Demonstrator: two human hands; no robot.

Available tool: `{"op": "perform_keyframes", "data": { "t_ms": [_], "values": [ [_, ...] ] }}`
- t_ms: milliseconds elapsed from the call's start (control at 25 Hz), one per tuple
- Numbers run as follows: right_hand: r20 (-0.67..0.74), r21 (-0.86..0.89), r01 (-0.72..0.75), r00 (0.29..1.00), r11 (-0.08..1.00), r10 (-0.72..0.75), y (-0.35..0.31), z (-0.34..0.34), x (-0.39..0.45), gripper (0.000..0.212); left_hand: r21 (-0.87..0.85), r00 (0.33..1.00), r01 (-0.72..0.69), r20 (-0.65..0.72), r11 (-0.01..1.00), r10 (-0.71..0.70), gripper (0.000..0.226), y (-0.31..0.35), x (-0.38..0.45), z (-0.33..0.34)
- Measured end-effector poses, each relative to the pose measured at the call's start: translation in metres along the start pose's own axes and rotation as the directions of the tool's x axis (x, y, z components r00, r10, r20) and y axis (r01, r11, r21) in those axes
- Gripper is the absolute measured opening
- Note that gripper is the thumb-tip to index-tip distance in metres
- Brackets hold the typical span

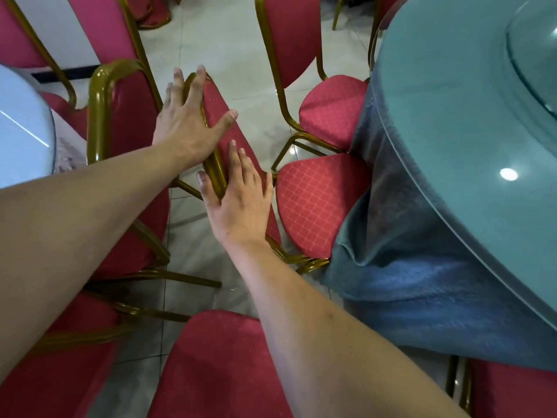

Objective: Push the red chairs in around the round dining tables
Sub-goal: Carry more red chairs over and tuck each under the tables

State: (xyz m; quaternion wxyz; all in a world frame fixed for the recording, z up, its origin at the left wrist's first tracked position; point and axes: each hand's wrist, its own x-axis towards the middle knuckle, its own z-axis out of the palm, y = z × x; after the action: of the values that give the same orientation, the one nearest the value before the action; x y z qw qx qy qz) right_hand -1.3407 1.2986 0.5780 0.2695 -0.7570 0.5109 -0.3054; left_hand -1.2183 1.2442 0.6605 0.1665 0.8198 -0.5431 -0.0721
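Gold rail: under the left fingers [193, 86], which lie long and straight along the top of the chair back [224, 128].
Left hand [187, 122]: flat and spread, thumb stretched over the red cloth, pressing and not wrapped round.
Right fingers [238, 164]: straight too, laid on the red front of the same back, thumb down the gold rail side.
Right hand [241, 203]: open and flat, pressing lower on the back, just beside the left hand.
Chair being pushed: seat [319, 203] touching the blue tablecloth [401, 236], front edge tucked partly under it.
Table: round glass top [470, 146] on the right, cloth hanging down its side.
Next chair along: seat [331, 110] also against the cloth, back standing tall behind it.
Other chairs: one close at the bottom [217, 366], more on the left [132, 122] by a second pale table [24, 131].
Floor: shiny pale tiles [229, 40] between the chairs.
Step in hand: looks like shoving this chair in toward the blue table, nearly home.
Next move: likely a small, even push from both hands, straight at the table, then let go and turn to a chair not pushed in.
Watch for: gold legs catching the neighbour's legs, cloth bunching under the seat.
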Motion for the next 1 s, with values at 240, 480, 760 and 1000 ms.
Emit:
{"op": "perform_keyframes", "data": {
  "t_ms": [240, 480, 760, 1000],
  "values": [
    [0.031, -0.077, 0.017, 0.999, 0.997, -0.014, 0.012, -0.05, -0.024, 0.081, -0.005, 0.998, -0.048, -0.045, 0.999, 0.047, 0.059, 0.013, -0.061, -0.009],
    [0.062, -0.135, 0.008, 0.998, 0.991, 0.001, 0.048, -0.115, -0.083, 0.075, -0.036, 0.999, -0.041, -0.019, 0.998, 0.041, 0.057, 0.031, -0.181, -0.016],
    [0.106, -0.154, 0.065, 0.993, 0.986, -0.049, 0.042, -0.174, -0.144, 0.074, -0.187, 0.996, 0.09, 0.029, 0.978, -0.086, 0.051, 0.045, -0.307, -0.038],
    [0.125, -0.159, 0.106, 0.988, 0.981, -0.087, 0.013, -0.208, -0.219, 0.073, -0.143, 0.987, 0.161, 0.002, 0.977, -0.162, 0.05, 0.025, -0.41, -0.091]
  ]
}}
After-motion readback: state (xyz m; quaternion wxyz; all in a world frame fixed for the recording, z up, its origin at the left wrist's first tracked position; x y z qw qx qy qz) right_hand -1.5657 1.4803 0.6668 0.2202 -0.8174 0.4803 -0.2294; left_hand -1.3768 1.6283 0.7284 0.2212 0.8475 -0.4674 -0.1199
